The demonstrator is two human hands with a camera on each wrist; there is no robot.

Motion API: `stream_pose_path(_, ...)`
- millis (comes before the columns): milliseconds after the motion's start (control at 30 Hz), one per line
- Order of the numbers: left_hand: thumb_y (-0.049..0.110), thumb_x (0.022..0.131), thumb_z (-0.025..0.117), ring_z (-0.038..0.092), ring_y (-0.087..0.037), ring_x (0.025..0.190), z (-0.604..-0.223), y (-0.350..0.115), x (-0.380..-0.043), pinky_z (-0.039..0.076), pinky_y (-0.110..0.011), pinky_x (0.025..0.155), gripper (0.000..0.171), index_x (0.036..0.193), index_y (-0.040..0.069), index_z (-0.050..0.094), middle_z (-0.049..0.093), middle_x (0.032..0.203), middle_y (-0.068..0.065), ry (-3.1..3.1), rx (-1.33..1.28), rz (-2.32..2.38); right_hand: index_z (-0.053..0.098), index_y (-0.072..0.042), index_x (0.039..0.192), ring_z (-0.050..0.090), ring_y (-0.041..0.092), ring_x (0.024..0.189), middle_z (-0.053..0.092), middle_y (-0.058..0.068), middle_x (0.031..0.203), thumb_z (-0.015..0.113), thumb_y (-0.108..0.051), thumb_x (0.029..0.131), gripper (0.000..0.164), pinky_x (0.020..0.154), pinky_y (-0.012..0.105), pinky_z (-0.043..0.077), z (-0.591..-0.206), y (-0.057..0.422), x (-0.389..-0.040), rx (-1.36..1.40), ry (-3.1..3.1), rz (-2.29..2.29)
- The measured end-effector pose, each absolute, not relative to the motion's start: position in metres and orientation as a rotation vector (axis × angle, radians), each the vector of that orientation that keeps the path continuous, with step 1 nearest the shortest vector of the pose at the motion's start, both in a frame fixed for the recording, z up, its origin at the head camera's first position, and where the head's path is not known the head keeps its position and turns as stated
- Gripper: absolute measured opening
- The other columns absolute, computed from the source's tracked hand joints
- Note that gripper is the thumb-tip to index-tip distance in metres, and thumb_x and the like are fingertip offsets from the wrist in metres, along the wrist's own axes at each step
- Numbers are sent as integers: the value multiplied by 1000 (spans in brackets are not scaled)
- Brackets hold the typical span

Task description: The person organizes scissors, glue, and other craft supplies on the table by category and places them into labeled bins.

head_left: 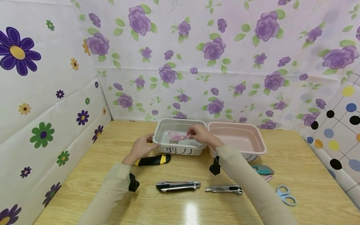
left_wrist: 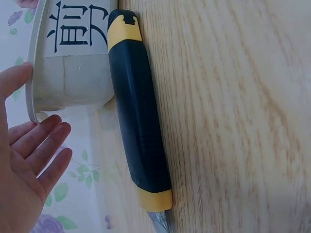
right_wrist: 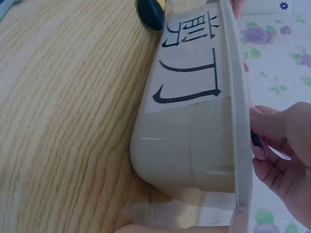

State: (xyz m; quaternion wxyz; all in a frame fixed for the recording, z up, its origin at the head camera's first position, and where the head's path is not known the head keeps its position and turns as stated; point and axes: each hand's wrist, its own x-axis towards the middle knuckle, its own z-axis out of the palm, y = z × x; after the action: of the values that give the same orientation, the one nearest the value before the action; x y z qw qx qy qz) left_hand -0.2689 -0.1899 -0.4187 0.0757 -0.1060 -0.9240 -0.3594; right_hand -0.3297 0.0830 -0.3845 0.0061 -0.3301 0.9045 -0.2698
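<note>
A light grey plastic bin (head_left: 199,152) with a paper label of black characters stands on the table near the back wall. My left hand (head_left: 142,147) is at its left end; in the left wrist view the thumb touches the rim and the fingers are loosely extended at the corner. Over the bin's inside, my right hand (head_left: 203,136) pinches one end of a pair of pink scissors (head_left: 175,137), whose handles point left. The right wrist view shows only a dark bit between the fingertips, behind the rim. A black and yellow utility knife (left_wrist: 136,116) lies in front of the bin.
To the right, a pink bin (head_left: 239,137) adjoins the grey one. Nearer on the wooden table lie a black and silver box cutter (head_left: 178,186), a slimmer silver cutter (head_left: 225,189), a teal cutter (head_left: 263,170), a partly hidden pink item (head_left: 268,178) and blue-handled scissors (head_left: 286,196).
</note>
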Motion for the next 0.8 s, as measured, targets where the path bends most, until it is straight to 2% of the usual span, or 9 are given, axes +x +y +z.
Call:
stream_pose_path(433, 31, 79, 70, 61, -27, 95, -421, -190, -269, 47, -45, 80, 62, 128, 0, 49, 65, 103, -13, -2762, -331, -1106, 68, -5, 85, 61, 17, 76, 66, 5, 80, 65, -3, 81, 6, 74, 30, 49, -392, 72, -336, -963, 2887, -711)
stream_pose_path(800, 32, 79, 70, 61, -28, 96, -421, -191, -270, 46, -47, 81, 63, 128, 0, 49, 65, 105, -15, -2754, -342, -1101, 68, -3, 87, 62, 19, 77, 67, 7, 81, 65, -4, 81, 6, 73, 30, 49, -394, 67, -338, -956, 2895, -687)
